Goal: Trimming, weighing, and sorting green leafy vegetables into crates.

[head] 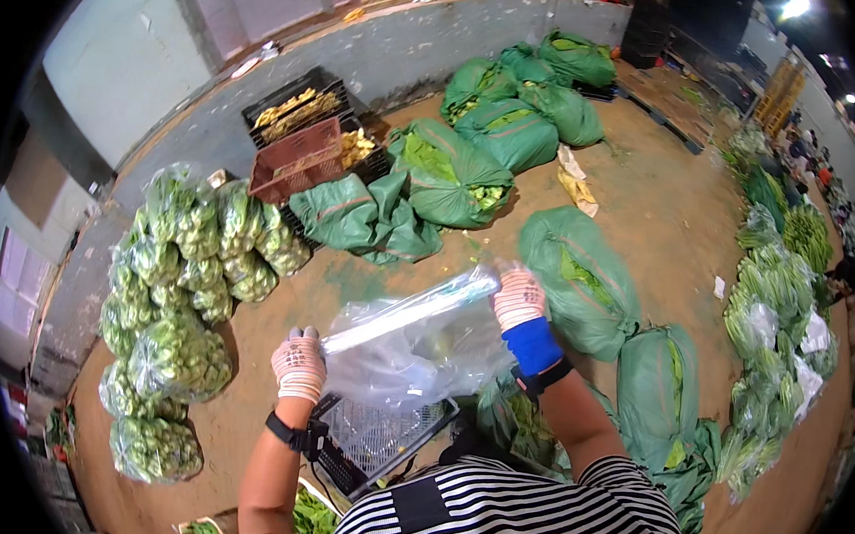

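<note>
A clear plastic bag [408, 353] hangs spread out in front of me, its upper edge gathered into a shiny band. My left hand [298, 362], in a striped work glove, grips one end of that edge. At the other end, higher and to the right, my right hand [519, 293] is closed on the bag too; it wears a matching glove with a blue cuff. Below the bag stands a plastic crate [382, 439] with a slatted light grey bottom, partly covered by the film. Through the film the bag's contents, if any, cannot be made out.
Bagged leafy greens [180, 355] are piled at left. Green woven sacks [579, 275] of greens lie ahead and at right. A brown crate [295, 160] stands by the wall near crates of yellowish produce [357, 147]. More greens [771, 343] line the far right, with people beyond.
</note>
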`<state>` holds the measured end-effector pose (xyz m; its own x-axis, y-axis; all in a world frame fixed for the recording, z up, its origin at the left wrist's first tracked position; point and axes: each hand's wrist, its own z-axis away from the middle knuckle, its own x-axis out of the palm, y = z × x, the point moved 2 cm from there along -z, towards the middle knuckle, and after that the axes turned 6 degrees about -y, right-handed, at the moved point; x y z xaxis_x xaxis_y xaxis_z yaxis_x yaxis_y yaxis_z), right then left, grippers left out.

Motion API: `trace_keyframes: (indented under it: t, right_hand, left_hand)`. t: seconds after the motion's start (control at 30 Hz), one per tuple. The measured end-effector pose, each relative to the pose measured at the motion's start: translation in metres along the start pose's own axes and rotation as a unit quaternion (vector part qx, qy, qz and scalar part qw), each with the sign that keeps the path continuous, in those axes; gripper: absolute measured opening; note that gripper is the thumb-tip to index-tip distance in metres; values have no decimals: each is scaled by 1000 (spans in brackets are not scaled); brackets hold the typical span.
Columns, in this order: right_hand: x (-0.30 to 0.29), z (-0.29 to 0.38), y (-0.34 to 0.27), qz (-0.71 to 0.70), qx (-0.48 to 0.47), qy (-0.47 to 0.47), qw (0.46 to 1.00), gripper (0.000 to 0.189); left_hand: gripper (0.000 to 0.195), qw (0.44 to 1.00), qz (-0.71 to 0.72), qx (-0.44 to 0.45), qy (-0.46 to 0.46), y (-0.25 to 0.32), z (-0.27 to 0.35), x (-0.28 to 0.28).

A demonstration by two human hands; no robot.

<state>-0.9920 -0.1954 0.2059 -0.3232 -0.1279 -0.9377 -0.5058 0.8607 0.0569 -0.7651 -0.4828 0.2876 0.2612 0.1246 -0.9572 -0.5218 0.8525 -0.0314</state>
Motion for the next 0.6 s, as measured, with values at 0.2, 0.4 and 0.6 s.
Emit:
trace_keyframes:
  t: [0.2, 0.4, 0.6]
  right_hand:
    - [-7, 23, 12, -93, 1, 186, 978, 28]
    - [104, 171, 62, 13, 43, -620, 783, 34]
    - [138, 277, 85, 48, 143, -643, 751, 33]
  left_hand:
    - [38, 667, 687, -189, 216, -84, -6, 162]
    - [31, 957, 161, 42, -236, -93, 93, 253]
    - [22, 942, 119, -305, -70, -146, 212, 295]
